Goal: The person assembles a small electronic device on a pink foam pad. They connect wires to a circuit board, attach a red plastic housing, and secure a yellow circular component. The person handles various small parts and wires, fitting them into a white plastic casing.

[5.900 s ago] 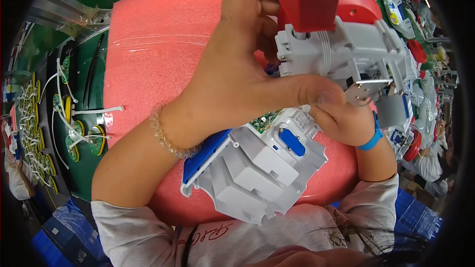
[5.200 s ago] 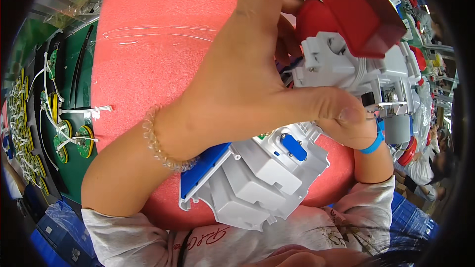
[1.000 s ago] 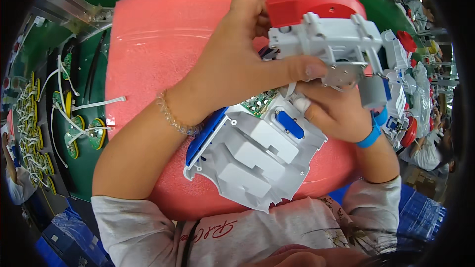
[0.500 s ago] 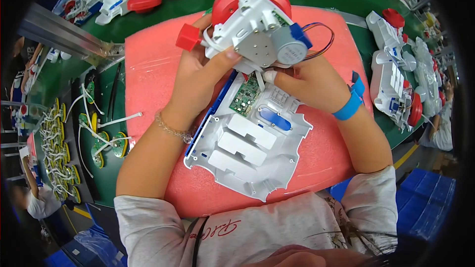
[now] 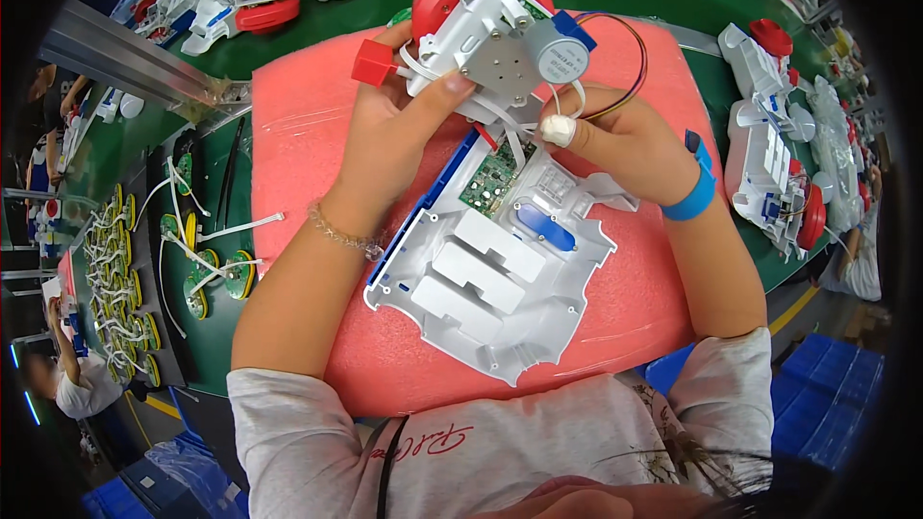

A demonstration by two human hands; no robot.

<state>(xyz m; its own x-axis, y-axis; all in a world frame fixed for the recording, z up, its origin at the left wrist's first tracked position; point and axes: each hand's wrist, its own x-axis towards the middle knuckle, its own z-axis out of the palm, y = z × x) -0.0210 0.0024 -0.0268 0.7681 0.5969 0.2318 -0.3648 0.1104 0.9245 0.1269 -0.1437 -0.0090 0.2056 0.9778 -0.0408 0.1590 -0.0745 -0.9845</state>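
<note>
My left hand [image 5: 399, 125] grips a white plastic motor assembly [image 5: 471, 34], thumb on its face, raised over the pad. The assembly carries a red wheel [image 5: 433, 2], a round silver motor [image 5: 561, 58] with a blue cap, and a red block [image 5: 372, 63] on a white cable. Just below the motor, my right hand [image 5: 625, 144] is closed, its white-covered thumb pressed on a white cable [image 5: 579, 96]; the cable's end is hidden. Beneath both hands lies an open white housing [image 5: 481, 303] with a green circuit board [image 5: 490, 183], a blue oval part [image 5: 546, 228] and a blue edge strip.
A pink foam pad [image 5: 298, 135] covers the middle of the green bench [image 5: 385, 14]. Small round boards with white cables [image 5: 192, 279] lie at the left, beside a dense row of yellow-rimmed ones [image 5: 115, 269]. Other partly built assemblies stand at far left and right [image 5: 760, 154].
My right hand has moved outward to the right, away from the housing, with a white cable at its fingertips. The assembly in my left hand has shifted slightly up and left.
</note>
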